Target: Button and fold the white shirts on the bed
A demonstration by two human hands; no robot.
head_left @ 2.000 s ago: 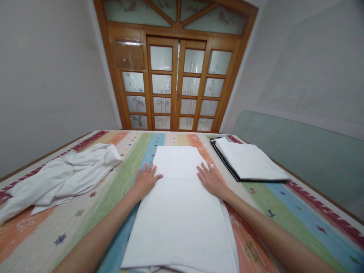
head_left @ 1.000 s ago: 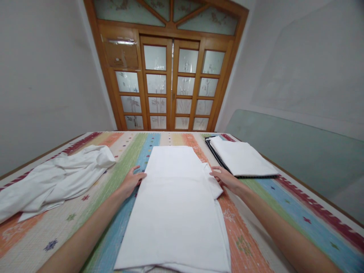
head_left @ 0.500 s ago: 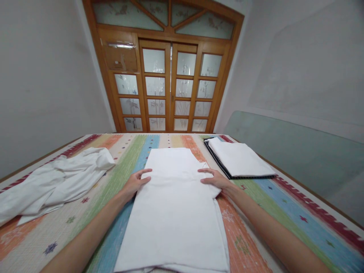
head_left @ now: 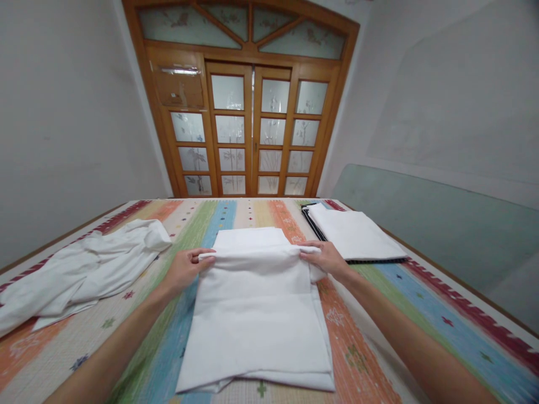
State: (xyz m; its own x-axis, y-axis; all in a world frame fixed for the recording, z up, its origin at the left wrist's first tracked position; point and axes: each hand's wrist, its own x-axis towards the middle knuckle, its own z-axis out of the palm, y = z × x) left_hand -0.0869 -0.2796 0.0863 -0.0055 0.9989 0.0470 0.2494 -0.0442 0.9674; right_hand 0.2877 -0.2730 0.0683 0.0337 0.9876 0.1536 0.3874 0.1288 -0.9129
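A white cloth garment (head_left: 256,314), folded into a long shape, lies in front of me. My left hand (head_left: 185,269) pinches its left edge between thumb and fingers. On the opposite edge my right hand (head_left: 326,259) has the same kind of pinch. Between the two hands the fabric is raised in a ridge across its width. Beyond the ridge its far end lies flat. A small flap of the fabric sticks out below my right hand. The garment's exact kind cannot be made out.
A crumpled white garment (head_left: 96,266) lies at the left. At the right sits a folded stack with a white piece (head_left: 357,233) over black striped cloth (head_left: 314,224). All rest on a striped, multicoloured cover (head_left: 366,359). Wooden doors (head_left: 252,129) stand beyond it.
Both hands have closed on the garment's edges and lifted a ridge of fabric. Its near edge has slid away from me, and its far end has drawn slightly nearer.
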